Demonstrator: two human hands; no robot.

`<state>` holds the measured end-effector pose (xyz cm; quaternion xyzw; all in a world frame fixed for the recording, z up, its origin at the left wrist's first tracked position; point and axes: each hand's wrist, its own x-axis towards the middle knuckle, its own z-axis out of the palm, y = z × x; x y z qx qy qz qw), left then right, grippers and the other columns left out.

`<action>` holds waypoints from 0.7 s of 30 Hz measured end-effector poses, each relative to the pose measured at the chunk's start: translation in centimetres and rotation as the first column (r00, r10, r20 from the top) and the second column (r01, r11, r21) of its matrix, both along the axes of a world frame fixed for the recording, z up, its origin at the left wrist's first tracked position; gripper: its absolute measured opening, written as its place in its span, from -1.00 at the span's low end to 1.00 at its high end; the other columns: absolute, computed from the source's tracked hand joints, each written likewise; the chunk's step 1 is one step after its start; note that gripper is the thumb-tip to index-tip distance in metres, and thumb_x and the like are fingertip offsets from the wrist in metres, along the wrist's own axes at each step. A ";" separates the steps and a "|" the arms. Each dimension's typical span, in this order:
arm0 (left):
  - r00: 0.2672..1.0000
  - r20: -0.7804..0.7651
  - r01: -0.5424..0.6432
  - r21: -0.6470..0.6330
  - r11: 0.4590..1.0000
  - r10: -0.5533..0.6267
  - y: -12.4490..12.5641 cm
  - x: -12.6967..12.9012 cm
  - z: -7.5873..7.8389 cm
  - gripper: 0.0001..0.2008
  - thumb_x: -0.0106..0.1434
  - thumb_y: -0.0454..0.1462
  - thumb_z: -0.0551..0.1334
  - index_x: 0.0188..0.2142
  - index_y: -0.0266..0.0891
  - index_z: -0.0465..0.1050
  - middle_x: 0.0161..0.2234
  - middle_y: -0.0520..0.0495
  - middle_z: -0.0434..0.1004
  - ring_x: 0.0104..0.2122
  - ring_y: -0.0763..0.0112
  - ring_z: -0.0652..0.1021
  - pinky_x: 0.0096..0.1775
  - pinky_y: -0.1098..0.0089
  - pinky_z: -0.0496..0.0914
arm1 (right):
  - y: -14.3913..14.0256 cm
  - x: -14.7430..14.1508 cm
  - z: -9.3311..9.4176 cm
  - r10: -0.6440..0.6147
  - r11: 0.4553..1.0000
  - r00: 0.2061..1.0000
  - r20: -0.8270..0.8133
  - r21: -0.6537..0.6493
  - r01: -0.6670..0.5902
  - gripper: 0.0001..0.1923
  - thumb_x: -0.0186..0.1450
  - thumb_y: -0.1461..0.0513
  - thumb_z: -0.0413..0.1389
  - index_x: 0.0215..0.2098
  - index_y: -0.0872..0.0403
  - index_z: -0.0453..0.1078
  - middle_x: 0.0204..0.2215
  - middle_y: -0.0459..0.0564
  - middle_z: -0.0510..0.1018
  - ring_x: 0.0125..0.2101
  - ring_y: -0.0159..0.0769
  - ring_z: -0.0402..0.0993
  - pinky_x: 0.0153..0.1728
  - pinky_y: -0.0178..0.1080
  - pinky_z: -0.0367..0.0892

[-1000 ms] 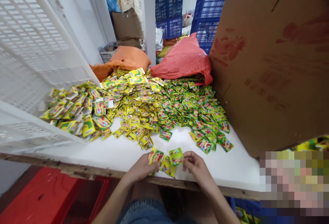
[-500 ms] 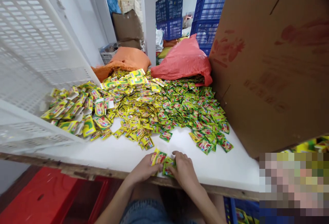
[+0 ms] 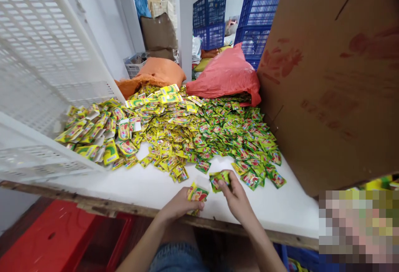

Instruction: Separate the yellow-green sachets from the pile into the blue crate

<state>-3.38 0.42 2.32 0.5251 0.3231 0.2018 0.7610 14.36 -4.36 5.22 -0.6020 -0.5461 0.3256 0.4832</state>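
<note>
Head view: both hands, left hand [image 3: 179, 205] and right hand [image 3: 236, 195], pinch crinkly green-yellow sachets [image 3: 197, 193].

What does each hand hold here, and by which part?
The left hand grips a small stack of sachets by its lower end. The right hand pinches sachets at their near edge with its fingertips.

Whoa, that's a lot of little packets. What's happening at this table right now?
A person sits at a white table heaped with small yellow-and-green sachets. Their left hand grips a small stack of sachets near the table's front edge, while the right hand pinches a couple more sachets by the edge of the heap. A big cardboard box stands at the right and a white plastic crate at the left.
</note>
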 end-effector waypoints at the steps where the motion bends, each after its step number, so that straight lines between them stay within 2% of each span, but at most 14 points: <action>1: 1.000 -0.010 0.009 0.011 1.000 -0.009 0.0 0.3 -0.2 -0.73 -0.11 -0.21 0.35 -0.44 -0.35 0.40 -0.57 0.05 0.34 -0.56 0.52 0.36 -0.46 0.46 0.33 | 0.3 -0.4 0.1 -0.049 0.997 0.998 -0.030 0.050 0.051 -0.81 0.30 0.11 -0.12 -0.20 0.04 0.15 -0.38 -0.08 0.42 -0.35 -0.34 0.36 -0.29 -0.32 0.25; 3: 0.999 -0.034 0.003 0.030 1.000 -0.002 -0.1 0.7 -0.4 -0.72 -0.12 -0.21 0.35 -0.44 -0.34 0.39 -0.57 0.07 0.33 -0.56 0.52 0.34 -0.47 0.46 0.32 | 0.7 -1.1 0.0 -0.065 0.994 0.998 -0.007 0.092 0.066 -0.80 0.31 0.12 -0.14 -0.18 0.05 0.16 -0.36 -0.06 0.41 -0.33 -0.33 0.35 -0.28 -0.31 0.26; 6: 0.998 -0.048 -0.024 0.046 0.999 0.026 -0.3 1.0 -0.6 -0.71 -0.10 -0.20 0.34 -0.43 -0.34 0.37 -0.57 0.08 0.31 -0.56 0.53 0.33 -0.47 0.47 0.30 | 0.8 -1.6 -0.3 -0.004 0.995 0.989 0.147 0.094 -0.010 -0.83 0.32 0.18 -0.14 -0.19 0.06 0.19 -0.32 -0.02 0.40 -0.28 -0.29 0.34 -0.25 -0.27 0.26; 12: 0.999 -0.038 -0.021 0.045 0.999 0.022 -0.3 0.8 -0.8 -0.71 -0.06 -0.18 0.32 -0.42 -0.34 0.34 -0.57 0.06 0.32 -0.57 0.51 0.33 -0.47 0.45 0.30 | 0.5 -0.8 0.2 0.015 0.998 0.911 0.411 0.057 -0.042 -0.87 0.28 0.29 -0.13 -0.24 0.05 0.22 -0.32 0.00 0.34 -0.24 -0.23 0.28 -0.21 -0.19 0.24; 17: 0.999 -0.049 -0.021 0.053 0.998 0.024 -0.4 1.0 -0.9 -0.75 -0.03 -0.20 0.28 -0.42 -0.34 0.34 -0.56 0.06 0.33 -0.56 0.50 0.32 -0.46 0.46 0.28 | 0.7 -1.4 1.1 -0.029 0.999 0.859 0.510 0.004 0.032 -0.89 0.25 0.34 -0.11 -0.31 0.05 0.21 -0.35 0.00 0.31 -0.27 -0.20 0.25 -0.24 -0.17 0.25; 21: 0.995 -0.093 -0.027 0.146 0.989 0.041 -0.4 1.2 -0.7 -0.85 -0.05 -0.30 0.24 -0.46 -0.35 0.38 -0.58 0.08 0.31 -0.56 0.53 0.28 -0.48 0.51 0.21 | 0.5 -2.6 1.8 0.064 0.997 0.841 0.537 -0.006 -0.072 -0.86 0.21 0.38 -0.08 -0.35 0.05 0.23 -0.33 0.01 0.31 -0.25 -0.19 0.26 -0.23 -0.15 0.25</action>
